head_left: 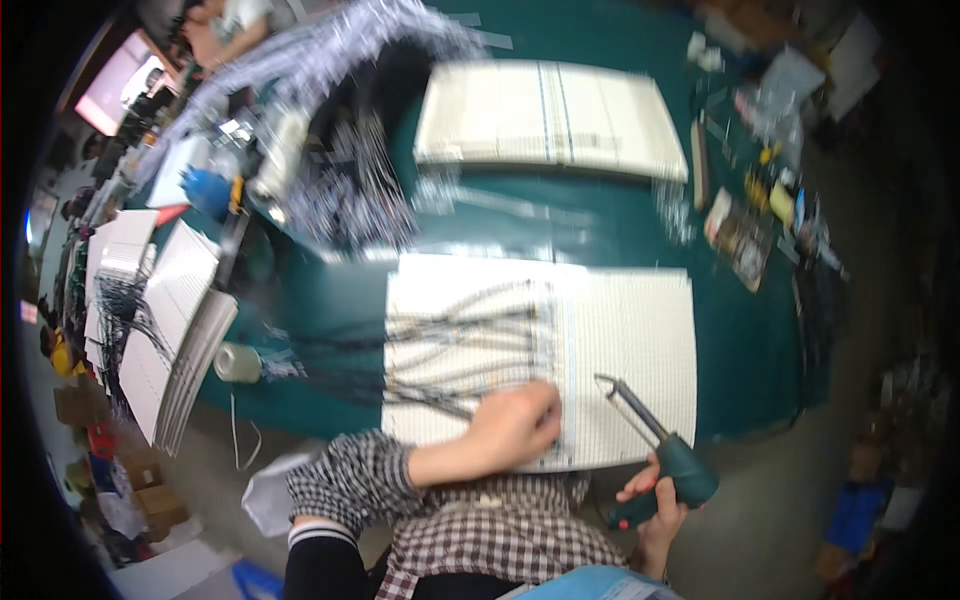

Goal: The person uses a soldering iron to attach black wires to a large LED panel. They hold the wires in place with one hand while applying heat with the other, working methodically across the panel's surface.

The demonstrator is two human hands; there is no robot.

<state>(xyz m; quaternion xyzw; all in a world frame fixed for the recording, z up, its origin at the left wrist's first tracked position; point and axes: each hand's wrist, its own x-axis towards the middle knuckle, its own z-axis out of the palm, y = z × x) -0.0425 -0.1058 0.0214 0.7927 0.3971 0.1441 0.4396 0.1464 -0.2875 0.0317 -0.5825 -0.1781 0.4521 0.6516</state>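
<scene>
My right hand [656, 512] is wrapped round the dark green handle of a soldering gun [688, 472]. Its long metal shaft points up and left, with the bent tip over the right part of a cream gridded board [645, 320]. My left hand [515, 425] rests at the board's near middle, its fingers curled together. Whatever is between those fingers is hidden. Several thin black cables [455, 332] lie across the left half of the board, their ends lined up near its middle strip. Some run under or beside my left hand.
A stack of gridded boards [550, 115] lies at the back of the green table [740, 370]. To the left are a spool of white thread [238, 363], leaning boards [180, 300] and bundled wires [355, 190]. Bags and small tools [740, 235] lie at right. A person [225, 30] is far left.
</scene>
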